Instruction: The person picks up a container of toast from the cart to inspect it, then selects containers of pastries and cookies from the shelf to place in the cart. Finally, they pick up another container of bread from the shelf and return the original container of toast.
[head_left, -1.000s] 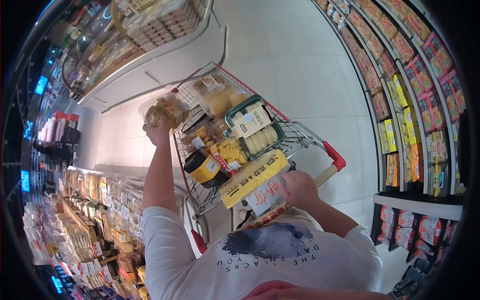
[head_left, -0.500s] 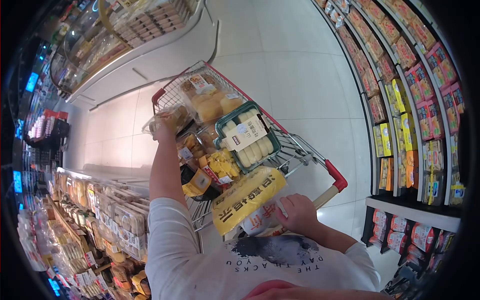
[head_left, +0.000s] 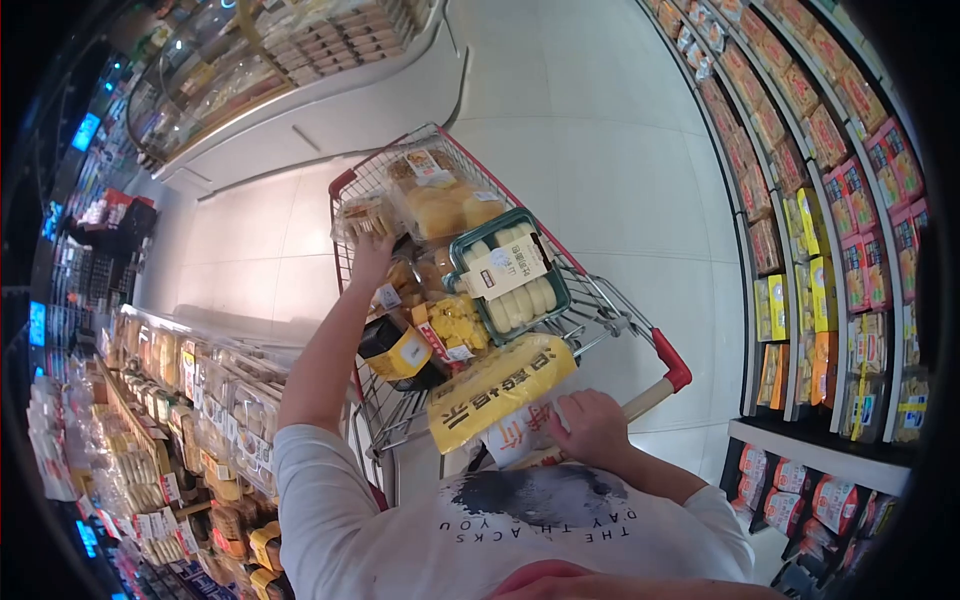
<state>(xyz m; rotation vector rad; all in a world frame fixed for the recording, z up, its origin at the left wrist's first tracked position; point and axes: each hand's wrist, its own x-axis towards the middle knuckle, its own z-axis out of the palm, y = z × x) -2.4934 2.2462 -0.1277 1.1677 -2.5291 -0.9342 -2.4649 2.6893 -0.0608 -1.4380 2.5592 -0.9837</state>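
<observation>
My left hand (head_left: 374,247) reaches to the far left corner of the shopping cart (head_left: 655,405). Its fingers are closed on the near end of a clear plastic food box (head_left: 362,213), partly hidden by the hand. Beside that box lies a clear pack of round buns (head_left: 447,208). A green tray of white rolls (head_left: 512,300) with a paper label rests on the right. My right hand (head_left: 590,424) is wrapped over the cart's handle, next to a yellow and white printed bag (head_left: 505,390).
Nearer in the cart are a pack of yellow pieces (head_left: 455,330) and a black and yellow pack (head_left: 398,350). Shelves of packaged food (head_left: 840,250) line the right side. A bakery display (head_left: 235,430) stands at left, a white counter (head_left: 320,135) beyond the cart.
My left hand has brought the clear food box inward and down, from over the cart's left rim to inside its far left corner. My right hand stays at the handle.
</observation>
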